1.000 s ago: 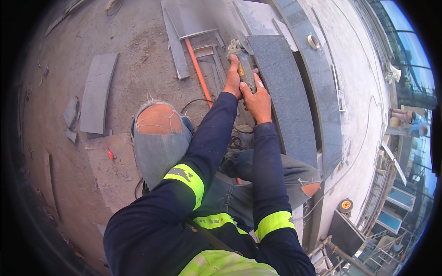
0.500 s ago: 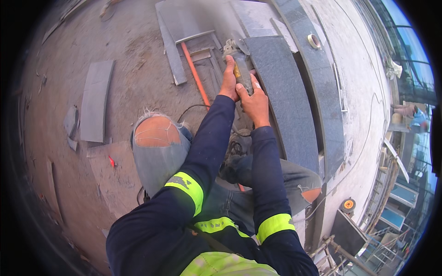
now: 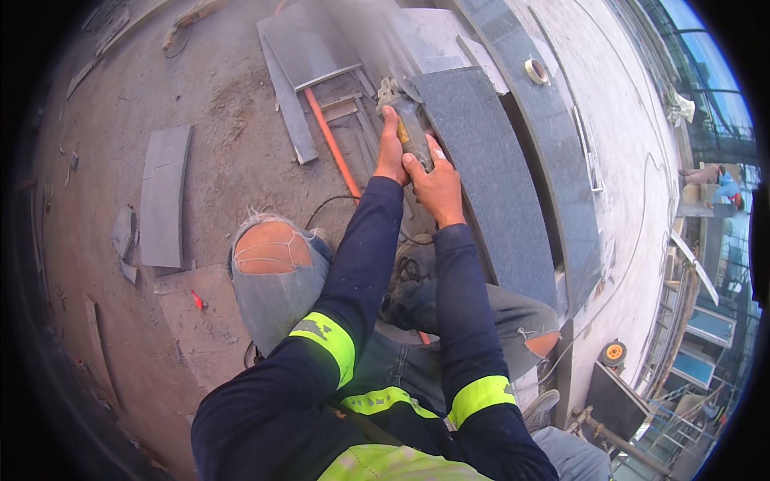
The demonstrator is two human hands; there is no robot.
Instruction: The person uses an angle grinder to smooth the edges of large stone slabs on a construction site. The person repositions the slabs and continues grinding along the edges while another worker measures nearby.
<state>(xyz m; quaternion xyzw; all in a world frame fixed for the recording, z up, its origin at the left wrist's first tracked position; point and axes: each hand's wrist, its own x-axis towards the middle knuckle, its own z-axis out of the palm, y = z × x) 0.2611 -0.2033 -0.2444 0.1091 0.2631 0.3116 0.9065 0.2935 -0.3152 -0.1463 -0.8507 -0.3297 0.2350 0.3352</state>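
Note:
Both hands are wrapped round an angle grinder, a grey and yellow tool with its head pointing away from me. My left hand grips its left side close to the head. My right hand, with a pale wrapping on one finger, closes on the body nearer to me. The grinder's head sits at the left far corner of a dark grey stone slab. Its disc is blurred, so I cannot tell whether it touches the stone. Pale dust hangs beyond the head.
An orange pipe and stone strips lie left of the grinder. A tape roll rests on a long slab at right. Another grey slab lies on the dirt. Someone's shoe shows at lower right; another person is far right.
The grinder and both hands have shifted slightly left and nearer in the picture, and the view has moved a little too. A shoe and grey trouser leg have come into view at lower right.

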